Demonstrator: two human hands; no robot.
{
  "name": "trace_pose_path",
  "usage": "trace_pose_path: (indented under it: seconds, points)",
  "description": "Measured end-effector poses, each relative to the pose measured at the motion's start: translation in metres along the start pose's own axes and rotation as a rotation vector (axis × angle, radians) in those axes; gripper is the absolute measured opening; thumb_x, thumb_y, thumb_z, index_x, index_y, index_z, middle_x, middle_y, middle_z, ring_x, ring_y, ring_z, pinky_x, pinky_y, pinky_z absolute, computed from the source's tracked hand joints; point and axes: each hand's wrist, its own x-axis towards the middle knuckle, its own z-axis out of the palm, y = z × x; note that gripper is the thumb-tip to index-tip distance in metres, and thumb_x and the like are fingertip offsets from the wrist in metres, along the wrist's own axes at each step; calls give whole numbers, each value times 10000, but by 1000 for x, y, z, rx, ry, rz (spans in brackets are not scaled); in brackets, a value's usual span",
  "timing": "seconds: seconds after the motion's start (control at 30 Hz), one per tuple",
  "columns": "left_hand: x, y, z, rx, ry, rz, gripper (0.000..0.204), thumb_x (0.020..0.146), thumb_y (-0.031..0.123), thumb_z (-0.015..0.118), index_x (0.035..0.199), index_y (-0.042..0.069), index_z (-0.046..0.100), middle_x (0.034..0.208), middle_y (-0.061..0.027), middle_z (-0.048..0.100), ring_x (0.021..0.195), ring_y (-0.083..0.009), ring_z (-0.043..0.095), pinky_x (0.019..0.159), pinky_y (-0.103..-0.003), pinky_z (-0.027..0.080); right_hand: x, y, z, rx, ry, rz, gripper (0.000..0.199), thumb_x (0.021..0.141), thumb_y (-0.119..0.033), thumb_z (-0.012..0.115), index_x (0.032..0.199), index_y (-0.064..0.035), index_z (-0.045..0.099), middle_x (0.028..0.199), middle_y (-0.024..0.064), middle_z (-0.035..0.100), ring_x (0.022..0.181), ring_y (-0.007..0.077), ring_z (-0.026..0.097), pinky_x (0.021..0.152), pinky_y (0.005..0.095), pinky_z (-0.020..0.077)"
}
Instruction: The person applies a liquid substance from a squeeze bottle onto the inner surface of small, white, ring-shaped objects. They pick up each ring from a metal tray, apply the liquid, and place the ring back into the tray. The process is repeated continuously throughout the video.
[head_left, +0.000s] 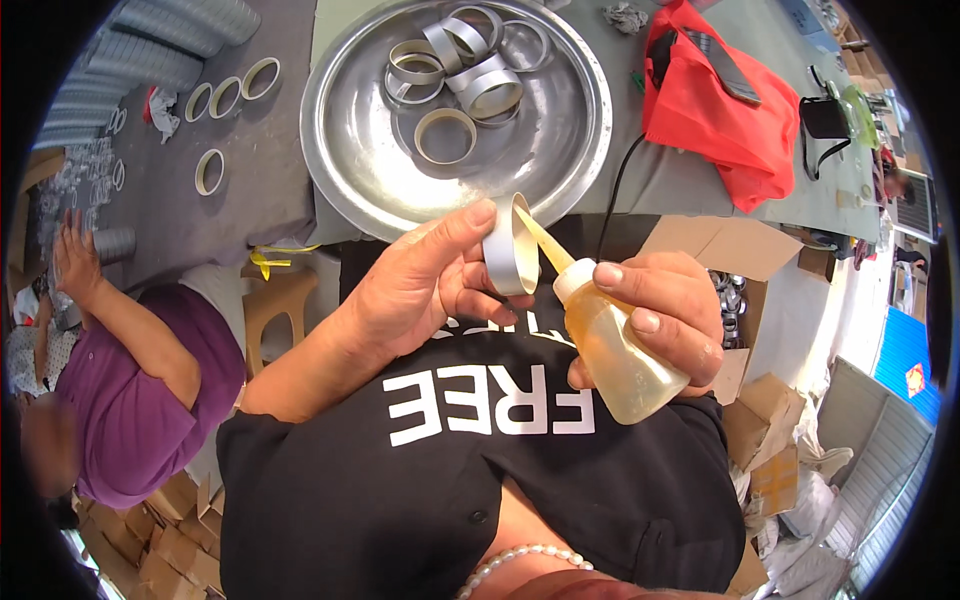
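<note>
My left hand [425,275] pinches a silver ring band [499,247] with a pale inner lining, held on its edge just off the near rim of a round metal tray [335,170]. In my right hand [665,320] is a translucent squeeze bottle [630,360] with a white collar and yellowish contents. Its long tapered nozzle [541,238] points up and left into the ring's opening; whether the tip touches the lining I cannot tell. Several similar rings [489,92] lie heaped at the tray's far side, and a single ring [445,136] sits nearer its middle.
Right of the tray lie a red cloth bag [715,130] and a dark phone [722,68]. Several loose rings [226,98] stand on the grey table at left, near stacked silver tubes [150,65]. A co-worker in purple [150,390] sits left. An open cardboard box [725,250] stands right.
</note>
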Motion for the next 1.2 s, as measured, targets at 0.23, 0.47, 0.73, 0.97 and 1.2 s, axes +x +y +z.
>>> trace_pose_path:
  seconds: [0.23,0.47,0.73,0.97,1.2]
  points:
    - [-3,2,12,444,47,388,681,774,102,767,1374,22,453,1284,-93,539,1134,-196,576,876,-352,562,-3,-9,-12,26,-4,139,735,704,-264,886,1255,-50,450,1053,279,646,661,253,673,513,295,501]
    - [-3,5,10,998,-8,799,697,615,-51,802,1260,42,555,1252,-109,542,1161,-212,571,919,-331,555,-15,-17,-15,283,178,426,670,752,-262,859,1213,7,454,1036,296,636,781,286,682,592,275,539]
    - [4,2,5,1265,-79,1186,525,601,-82,774,1097,46,663,1150,-126,649,1055,-270,641,895,-376,522,-16,6,-6,437,402,614,642,775,-458,792,1067,12,466,890,197,609,830,291,676,738,369,574]
    - [11,0,0,1254,-146,1286,501,596,-86,758,1071,51,681,1144,-125,656,1051,-280,638,886,-372,515,-19,23,-2,1069,563,967,563,900,-457,617,1121,43,485,917,173,602,758,241,660,506,257,519]
    - [-30,21,-28,1144,350,1146,652,596,115,834,1198,31,599,1128,-116,611,1027,-227,610,825,-343,529,-42,47,10,1670,979,953,359,983,-423,547,1100,-90,615,1148,193,617,528,66,527,423,160,393]
